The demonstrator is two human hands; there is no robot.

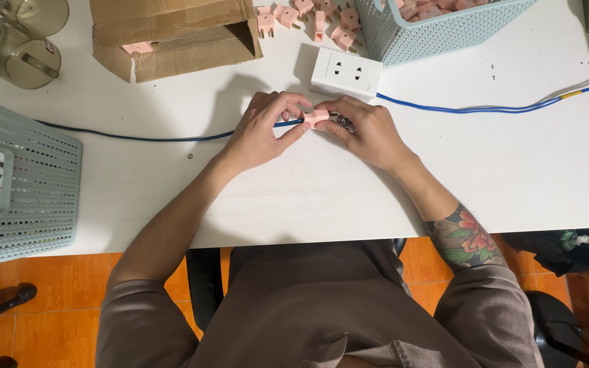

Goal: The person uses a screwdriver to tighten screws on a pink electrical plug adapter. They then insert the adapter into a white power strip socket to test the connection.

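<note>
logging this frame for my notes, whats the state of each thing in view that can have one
pink plug: held off the table between both hands
left hand: grip closed on the pink plug
right hand: grip closed on the pink plug
blue cable: lying slack across the table, running to the hands
white socket block: flat on the table, nothing plugged in
cardboard box: open, lying on its side
blue basket: upright, holding pink plugs
loose pink plugs: scattered on the table

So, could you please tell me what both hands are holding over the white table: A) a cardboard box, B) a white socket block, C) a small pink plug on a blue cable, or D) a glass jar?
C: the left hand and right hand meet on a small pink plug joined to the blue cable; the white socket block lies untouched behind.
</note>
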